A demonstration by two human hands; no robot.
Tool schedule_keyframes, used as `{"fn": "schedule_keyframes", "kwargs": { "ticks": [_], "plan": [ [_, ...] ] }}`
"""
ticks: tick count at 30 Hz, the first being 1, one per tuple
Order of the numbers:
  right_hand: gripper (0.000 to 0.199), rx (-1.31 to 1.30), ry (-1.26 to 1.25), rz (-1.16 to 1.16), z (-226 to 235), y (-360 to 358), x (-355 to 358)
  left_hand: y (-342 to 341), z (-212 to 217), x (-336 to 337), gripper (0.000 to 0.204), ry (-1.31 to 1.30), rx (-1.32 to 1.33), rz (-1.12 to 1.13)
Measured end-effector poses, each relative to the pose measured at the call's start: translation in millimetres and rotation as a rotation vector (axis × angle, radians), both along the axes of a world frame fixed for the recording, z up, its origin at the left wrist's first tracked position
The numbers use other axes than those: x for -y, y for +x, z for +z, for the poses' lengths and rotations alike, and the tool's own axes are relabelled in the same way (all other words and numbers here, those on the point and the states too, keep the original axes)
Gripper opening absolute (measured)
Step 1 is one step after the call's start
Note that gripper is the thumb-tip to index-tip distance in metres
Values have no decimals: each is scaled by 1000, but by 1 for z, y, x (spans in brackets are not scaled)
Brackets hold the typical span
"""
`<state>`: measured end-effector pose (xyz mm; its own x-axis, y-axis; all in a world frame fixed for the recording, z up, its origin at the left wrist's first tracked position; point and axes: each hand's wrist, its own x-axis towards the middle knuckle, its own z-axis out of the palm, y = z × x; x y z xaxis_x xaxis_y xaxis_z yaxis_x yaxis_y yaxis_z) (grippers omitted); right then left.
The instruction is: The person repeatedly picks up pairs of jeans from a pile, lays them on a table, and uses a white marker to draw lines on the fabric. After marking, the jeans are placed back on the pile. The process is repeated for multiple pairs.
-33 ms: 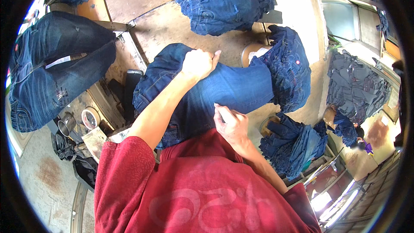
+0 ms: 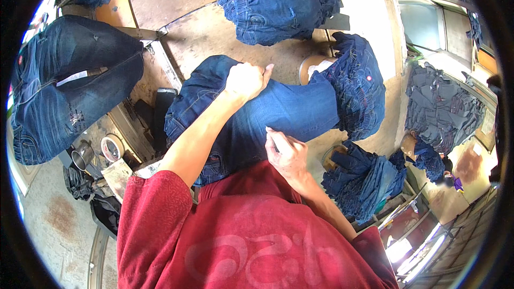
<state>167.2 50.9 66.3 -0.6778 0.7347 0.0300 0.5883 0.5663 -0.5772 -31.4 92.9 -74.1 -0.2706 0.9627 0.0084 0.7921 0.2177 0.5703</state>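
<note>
A pair of blue jeans [image 2: 300, 106] lies across the bench right in front of me, one leg stretched out to the right. My left hand [image 2: 246, 81] is closed at the far edge of this leg, thumb pointing right, gripping the denim. Nearer to me, my right hand [image 2: 288, 152] is at the leg's near edge with its fingers curled and pressed together. What it pinches, if anything, is too small to make out. The waistband part of the jeans bunches up on the left, partly behind my left forearm.
Dark jeans [image 2: 59, 91] hang at the left, above a tape roll [image 2: 112, 147] and a metal cup [image 2: 83, 155]. Jeans piles [image 2: 278, 5] lie at the back; more denim [image 2: 360, 85] bunches at the leg's right end. Gray garments [image 2: 444, 107] are heaped at far right, near another person [image 2: 425, 155].
</note>
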Motion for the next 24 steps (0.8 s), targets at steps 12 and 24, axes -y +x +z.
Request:
{"fn": "schedule_keyframes", "kwargs": {
  "ticks": [12, 24],
  "plan": [
    [7, 17, -27, 7, -2, 3, -2, 2, -4, 0, 55, -11, -3, 19],
    [10, 88, -24, 16, -1, 2, -3, 2, -8, 4, 54, 14, -15, 13]
  ]
}}
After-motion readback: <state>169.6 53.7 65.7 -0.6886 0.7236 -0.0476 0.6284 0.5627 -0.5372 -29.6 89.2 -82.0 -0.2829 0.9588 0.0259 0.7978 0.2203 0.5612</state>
